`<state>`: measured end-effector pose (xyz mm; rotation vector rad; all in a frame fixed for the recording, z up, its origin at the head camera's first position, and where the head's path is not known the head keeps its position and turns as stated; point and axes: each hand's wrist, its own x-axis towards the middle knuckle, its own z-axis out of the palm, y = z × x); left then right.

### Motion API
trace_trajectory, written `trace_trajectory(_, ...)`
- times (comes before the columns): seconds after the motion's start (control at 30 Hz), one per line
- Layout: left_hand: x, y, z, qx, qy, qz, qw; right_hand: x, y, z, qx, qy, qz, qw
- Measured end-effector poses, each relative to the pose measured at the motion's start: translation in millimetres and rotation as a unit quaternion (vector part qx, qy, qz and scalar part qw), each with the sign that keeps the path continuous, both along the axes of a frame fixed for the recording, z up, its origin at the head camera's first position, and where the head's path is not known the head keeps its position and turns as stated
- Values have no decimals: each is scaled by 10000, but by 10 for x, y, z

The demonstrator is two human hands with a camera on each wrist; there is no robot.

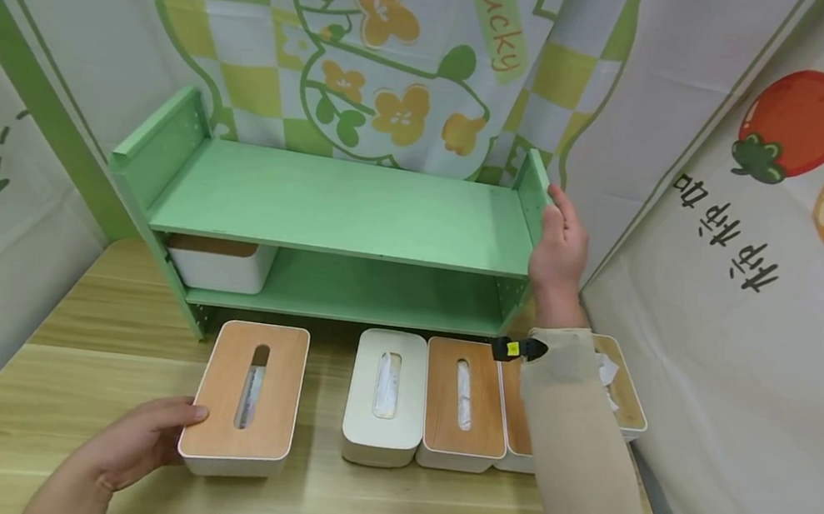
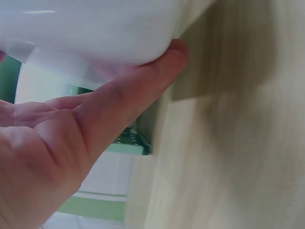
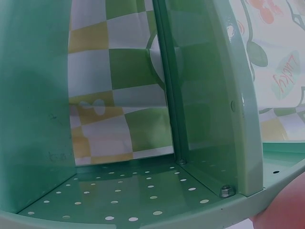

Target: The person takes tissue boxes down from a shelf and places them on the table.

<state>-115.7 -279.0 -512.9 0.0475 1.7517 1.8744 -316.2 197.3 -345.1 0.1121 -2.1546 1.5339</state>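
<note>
My left hand (image 1: 139, 442) grips a white tissue box (image 1: 280, 394) with a light wood lid, thumb on the lid's left edge. In the left wrist view, the fingers (image 2: 128, 95) reach under the box's white body (image 2: 105, 28), which appears raised off the table. My right hand (image 1: 561, 260) rests against the outer face of the right side panel of a green two-tier shelf (image 1: 357, 205), fingers pointing up. Only a sliver of that hand (image 3: 285, 210) shows in the right wrist view, beside the perforated green panel (image 3: 128, 193).
Another wood-lidded tissue box (image 1: 225, 271) stands on the lower tier at left. In front of the shelf stand a cream tissue box (image 1: 360, 423) and wood-lidded ones (image 1: 488, 391), partly behind my right arm. An open box (image 1: 628, 389) is at far right. Fabric walls surround the table (image 1: 66, 388).
</note>
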Motion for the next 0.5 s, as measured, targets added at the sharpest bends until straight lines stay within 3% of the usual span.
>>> trace_trajectory(0.5, -72, -73, -202, -170, -119, 283, 9994, 5, 1, -1, -45, 15, 43, 10000)
